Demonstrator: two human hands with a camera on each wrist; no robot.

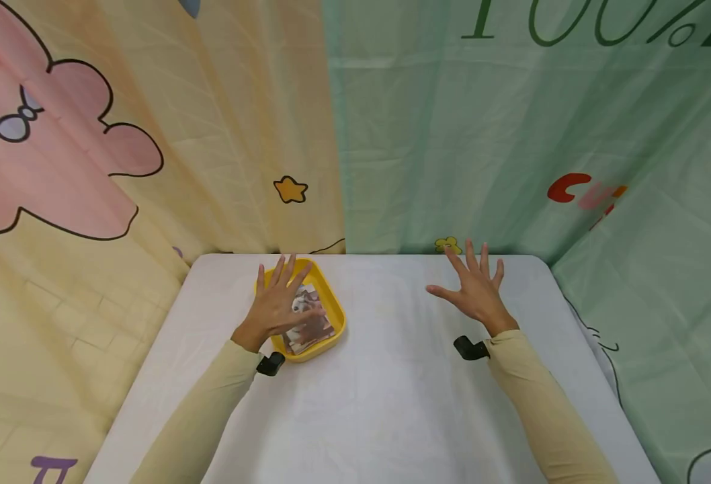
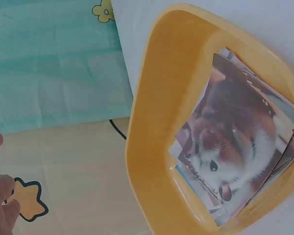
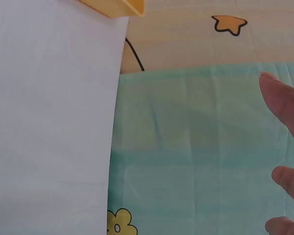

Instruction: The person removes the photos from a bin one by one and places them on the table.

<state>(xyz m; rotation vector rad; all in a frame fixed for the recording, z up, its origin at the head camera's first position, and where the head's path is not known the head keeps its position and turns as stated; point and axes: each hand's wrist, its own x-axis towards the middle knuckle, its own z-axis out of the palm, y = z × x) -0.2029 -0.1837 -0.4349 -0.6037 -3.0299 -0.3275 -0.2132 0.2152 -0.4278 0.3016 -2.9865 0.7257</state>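
My left hand (image 1: pixel 278 304), fingers spread, is held over the yellow basket (image 1: pixel 339 310) and overlaps its left side in the head view. Inside the basket lies a loose pile of photo cards (image 2: pixel 235 132); the top one shows a furry animal with a white and brown face. My right hand (image 1: pixel 476 292) hovers above the right half of the table with its fingers spread and nothing in its grasp. In the right wrist view only some of its fingertips (image 3: pixel 279 95) show at the right edge.
A white-covered table (image 1: pixel 386 403) stretches below both hands. Printed curtains, yellow (image 1: pixel 234 134) on the left and green (image 1: pixel 416 148) on the right, hang close behind its far edge and along the sides. Each wrist carries a small black camera (image 1: pixel 470 348).
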